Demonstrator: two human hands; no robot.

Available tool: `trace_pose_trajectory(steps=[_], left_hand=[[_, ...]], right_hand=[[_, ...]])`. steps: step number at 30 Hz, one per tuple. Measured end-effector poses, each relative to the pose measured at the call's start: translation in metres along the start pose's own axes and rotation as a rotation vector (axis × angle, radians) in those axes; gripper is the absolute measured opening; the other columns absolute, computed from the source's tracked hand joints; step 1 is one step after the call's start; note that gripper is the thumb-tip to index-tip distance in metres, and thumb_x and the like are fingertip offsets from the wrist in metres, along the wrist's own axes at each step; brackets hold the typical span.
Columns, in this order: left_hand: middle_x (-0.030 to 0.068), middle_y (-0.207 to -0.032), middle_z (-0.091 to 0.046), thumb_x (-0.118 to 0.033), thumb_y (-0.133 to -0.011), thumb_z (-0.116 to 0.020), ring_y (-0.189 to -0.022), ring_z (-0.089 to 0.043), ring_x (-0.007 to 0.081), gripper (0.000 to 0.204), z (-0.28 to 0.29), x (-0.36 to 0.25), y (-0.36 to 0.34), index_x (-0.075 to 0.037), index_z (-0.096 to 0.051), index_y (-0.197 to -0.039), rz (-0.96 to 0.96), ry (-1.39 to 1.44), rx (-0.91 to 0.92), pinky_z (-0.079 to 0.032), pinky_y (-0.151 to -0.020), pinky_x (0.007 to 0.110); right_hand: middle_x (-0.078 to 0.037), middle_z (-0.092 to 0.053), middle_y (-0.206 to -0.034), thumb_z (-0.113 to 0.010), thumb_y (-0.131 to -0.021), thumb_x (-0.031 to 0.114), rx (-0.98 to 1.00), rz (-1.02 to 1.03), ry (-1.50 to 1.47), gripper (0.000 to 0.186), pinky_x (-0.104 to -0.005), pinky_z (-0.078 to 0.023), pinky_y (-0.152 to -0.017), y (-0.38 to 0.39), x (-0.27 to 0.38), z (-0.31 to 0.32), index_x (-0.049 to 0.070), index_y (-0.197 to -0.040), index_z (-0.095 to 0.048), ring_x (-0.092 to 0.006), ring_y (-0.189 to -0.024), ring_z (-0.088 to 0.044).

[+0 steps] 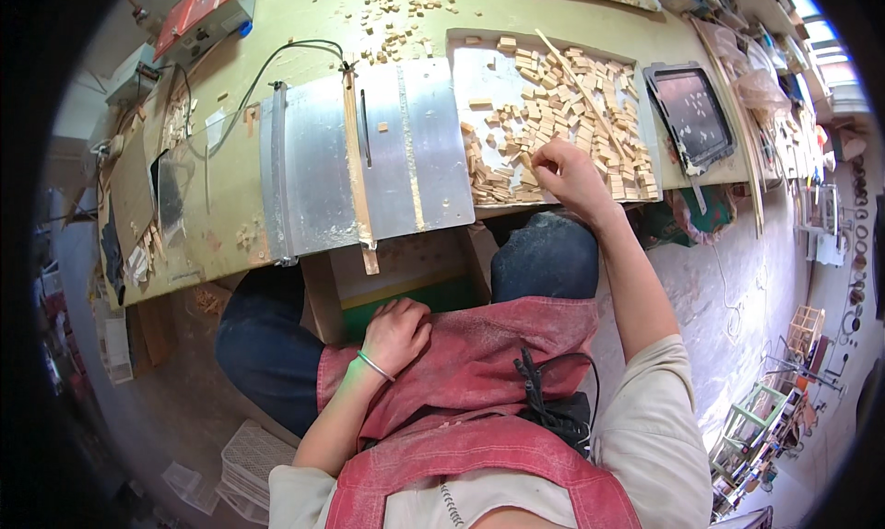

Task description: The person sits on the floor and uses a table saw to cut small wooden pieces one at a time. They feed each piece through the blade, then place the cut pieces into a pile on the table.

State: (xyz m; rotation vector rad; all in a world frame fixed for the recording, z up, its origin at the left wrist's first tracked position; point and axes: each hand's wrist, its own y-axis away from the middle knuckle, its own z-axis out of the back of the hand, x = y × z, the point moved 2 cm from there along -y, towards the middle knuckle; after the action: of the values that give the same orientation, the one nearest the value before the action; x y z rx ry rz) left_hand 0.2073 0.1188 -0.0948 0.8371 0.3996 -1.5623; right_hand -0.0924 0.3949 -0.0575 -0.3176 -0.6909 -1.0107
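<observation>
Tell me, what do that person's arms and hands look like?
The left hand has no glove, and a thin, round, pale greenish bangle circles its wrist. The right hand has no glove either, and I see no bangle there. Both arms come out of loose, short, cream-coloured sleeves, so the forearms are uncovered.

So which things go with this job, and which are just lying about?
Probably the job:
Right hand, at the wooden blocks
Pale tray holding them
Metal plate

Probably just lying about:
Black tray
Stacked white baskets
</observation>
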Motion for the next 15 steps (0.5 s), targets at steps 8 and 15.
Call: trace_pose_trajectory(steps=[8, 15], left_hand=[[0.0132, -0.109, -0.071, -0.017, -0.093, -0.076, -0.106, -0.070, 0.0376, 0.021, -0.001, 0.001, 0.001, -0.006, -0.072, -0.110, 0.011, -0.007, 0.007, -0.056, -0.095, 0.049], [0.0126, -0.109, -0.071, -0.019, -0.093, -0.076, -0.107, -0.070, 0.0372, 0.021, -0.002, 0.003, 0.001, -0.007, -0.072, -0.110, 0.014, -0.012, 0.012, -0.056, -0.095, 0.049]], right_hand=[[-0.019, -0.074, -0.091, -0.070, -0.094, 0.016, -0.060, -0.069, 0.103, 0.018, -0.0434, -0.057, -0.079, -0.013, 0.003, -0.008, -0.001, -0.097, -0.074, -0.0343, -0.084, -0.072], [-0.017, -0.073, -0.090, -0.071, -0.091, 0.017, 0.005, -0.112, 0.241, 0.017, -0.0442, -0.057, -0.079, -0.027, 0.008, -0.007, 0.001, -0.096, -0.073, -0.0339, -0.086, -0.072]])
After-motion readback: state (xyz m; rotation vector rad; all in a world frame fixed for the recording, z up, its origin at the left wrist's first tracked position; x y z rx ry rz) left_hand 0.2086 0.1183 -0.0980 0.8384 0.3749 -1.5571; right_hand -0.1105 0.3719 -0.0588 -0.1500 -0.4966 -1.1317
